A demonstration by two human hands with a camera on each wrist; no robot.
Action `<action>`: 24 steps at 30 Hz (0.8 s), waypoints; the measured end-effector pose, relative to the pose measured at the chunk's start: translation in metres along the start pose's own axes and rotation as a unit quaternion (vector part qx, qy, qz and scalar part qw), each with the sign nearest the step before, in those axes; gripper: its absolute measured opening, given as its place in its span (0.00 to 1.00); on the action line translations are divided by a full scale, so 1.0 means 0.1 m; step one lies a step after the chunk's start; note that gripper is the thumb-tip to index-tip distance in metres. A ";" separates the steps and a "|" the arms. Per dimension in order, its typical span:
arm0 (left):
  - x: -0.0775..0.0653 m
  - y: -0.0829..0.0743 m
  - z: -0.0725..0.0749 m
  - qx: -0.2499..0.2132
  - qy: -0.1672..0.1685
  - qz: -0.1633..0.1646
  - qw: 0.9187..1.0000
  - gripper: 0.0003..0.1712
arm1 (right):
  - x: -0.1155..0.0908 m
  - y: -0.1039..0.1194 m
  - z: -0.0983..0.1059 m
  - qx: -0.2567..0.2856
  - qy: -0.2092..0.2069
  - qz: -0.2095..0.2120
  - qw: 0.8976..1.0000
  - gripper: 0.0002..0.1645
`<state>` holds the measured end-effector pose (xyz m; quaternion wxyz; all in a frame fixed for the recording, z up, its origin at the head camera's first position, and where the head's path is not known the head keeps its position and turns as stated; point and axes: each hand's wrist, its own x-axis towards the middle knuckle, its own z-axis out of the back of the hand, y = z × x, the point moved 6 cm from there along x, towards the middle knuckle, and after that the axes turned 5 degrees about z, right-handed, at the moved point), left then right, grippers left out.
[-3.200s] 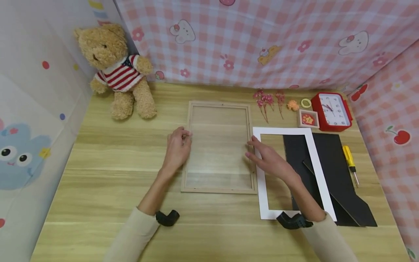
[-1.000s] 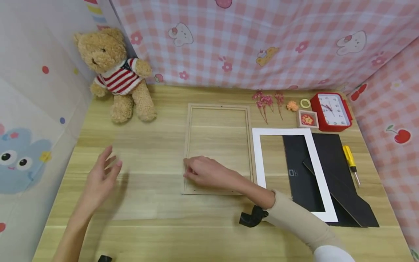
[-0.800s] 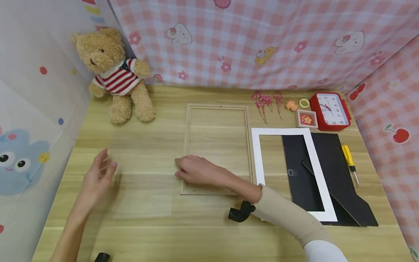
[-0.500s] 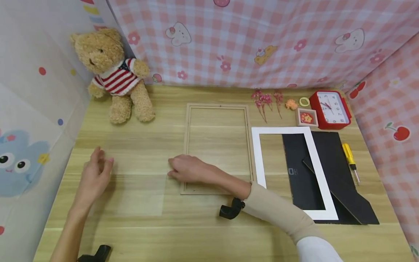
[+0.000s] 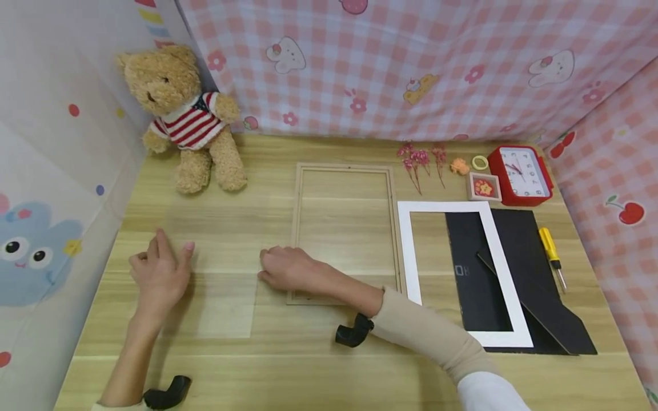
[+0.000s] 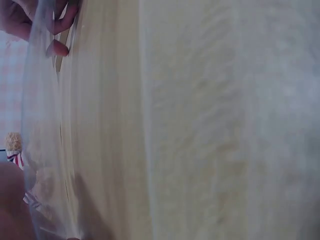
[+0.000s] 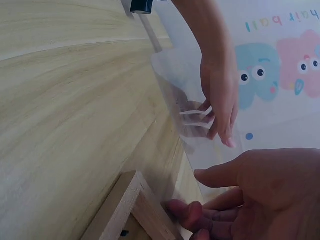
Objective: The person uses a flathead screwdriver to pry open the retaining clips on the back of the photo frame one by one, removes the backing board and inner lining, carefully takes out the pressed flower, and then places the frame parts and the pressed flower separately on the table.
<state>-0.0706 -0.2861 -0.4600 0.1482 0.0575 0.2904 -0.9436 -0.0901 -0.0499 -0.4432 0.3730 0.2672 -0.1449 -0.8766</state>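
A clear plastic sheet (image 5: 226, 308) stands over the left-middle of the table, tilted in both wrist views and faint in the head view. My right hand (image 5: 288, 268) pinches its right edge between thumb and fingers, the forearm crossing the wooden picture frame (image 5: 343, 166). In the right wrist view, the right hand (image 7: 265, 190) is beside a corner of this frame (image 7: 132, 192). My left hand (image 5: 161, 274) is at the sheet's left side, its fingers loosely spread and mirrored in the sheet (image 7: 172, 75) in the right wrist view.
A white mat board (image 5: 404, 245) overlaps a black backing board (image 5: 519, 245) with a stand leg. Right of them lies a yellow screwdriver (image 5: 549, 245). A red clock (image 5: 521, 174), a small box (image 5: 484, 187) and dried flowers (image 5: 416, 160) line the back right; a teddy bear (image 5: 192, 125) sits back left.
The sheet has come out of the wooden frame area to the left, with my right hand on its edge. My left hand moved left off the frame, then slightly right.
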 end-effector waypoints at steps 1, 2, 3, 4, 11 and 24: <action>-0.01 -0.01 -0.01 0.000 -0.001 0.003 1.000 0.49 | 0.00 0.01 0.00 -0.007 -0.002 0.000 1.000 0.16; -0.01 -0.01 -0.02 0.000 0.000 0.005 1.000 0.49 | 0.00 0.02 -0.01 -0.015 -0.004 0.001 1.000 0.17; -0.01 -0.01 -0.04 0.000 0.002 0.009 1.000 0.50 | 0.01 0.04 -0.01 -0.022 -0.006 0.002 1.000 0.18; -0.02 -0.01 -0.04 0.000 0.002 0.010 1.000 0.50 | 0.01 0.05 -0.01 -0.031 -0.009 0.004 0.999 0.20; 0.01 -0.08 -0.09 0.014 0.005 -0.015 1.000 0.50 | -0.02 0.12 0.01 -0.116 -0.030 0.006 0.993 0.19; 0.02 -0.11 -0.11 0.075 0.034 -0.021 0.996 0.55 | -0.51 0.02 0.46 0.037 -0.073 0.025 0.996 0.27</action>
